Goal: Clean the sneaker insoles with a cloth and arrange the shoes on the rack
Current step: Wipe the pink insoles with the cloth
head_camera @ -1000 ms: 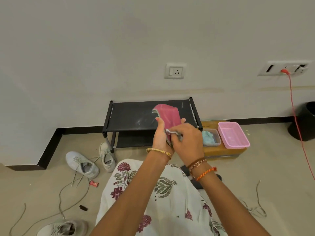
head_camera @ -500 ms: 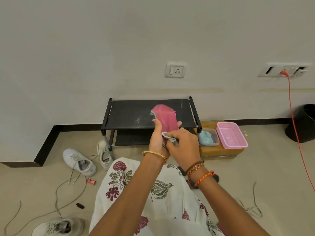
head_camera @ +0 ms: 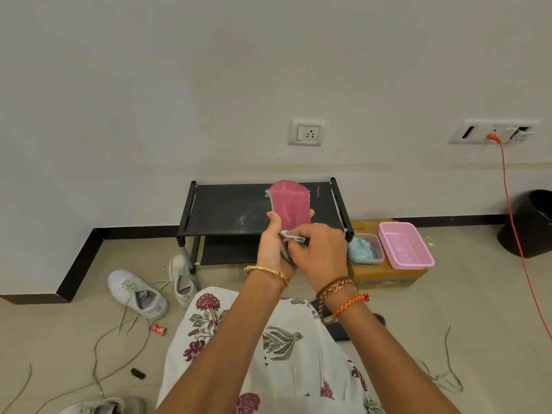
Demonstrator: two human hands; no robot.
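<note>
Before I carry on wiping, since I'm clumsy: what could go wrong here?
The pink foam insole is held only at its lower end by your left hand, so hard rubbing with the small grey cloth in your right hand may bend it. Loose grey laces trail across the floor by the white sneakers; you might snag them when getting up.

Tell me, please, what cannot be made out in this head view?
- Pink insole: lower end hidden by left hand and right hand.
- Cloth: mostly inside the right hand.
- Sneaker: cut by the bottom edge.
- Clear tub: blue contents unclear.
</note>
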